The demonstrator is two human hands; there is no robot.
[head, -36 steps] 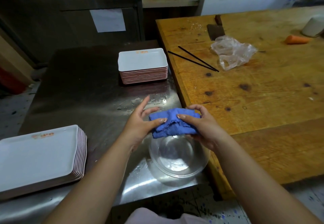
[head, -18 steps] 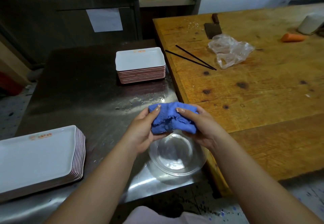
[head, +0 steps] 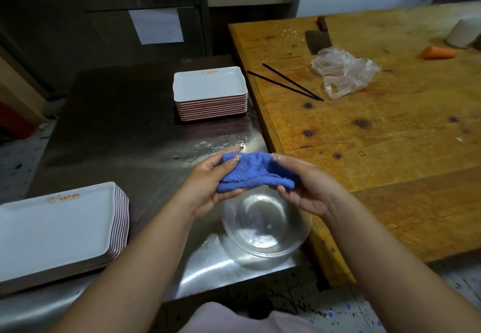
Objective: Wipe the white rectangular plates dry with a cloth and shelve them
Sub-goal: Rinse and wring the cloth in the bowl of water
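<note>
Both hands hold a crumpled blue cloth [head: 256, 172] above a clear glass bowl [head: 265, 224] on the steel table [head: 125, 134]. My left hand [head: 208, 184] grips the cloth's left end, thumb on top. My right hand [head: 304, 189] grips its right end from beneath. A stack of white rectangular plates [head: 209, 86] stands at the table's far right. A second, larger stack of white rectangular plates [head: 54, 226] lies at the near left edge.
A wooden table [head: 385, 129] adjoins on the right, carrying two black chopsticks [head: 286, 83], a plastic bag [head: 343, 72], a cleaver [head: 318, 39], a carrot [head: 438, 52] and a white cup [head: 462, 33]. Water spots the steel beyond the cloth. Dark cabinets stand behind.
The hands have pulled the cloth out wider between them and lifted it slightly. My left thumb now lies on top of the cloth. Plates and bowl have not moved.
</note>
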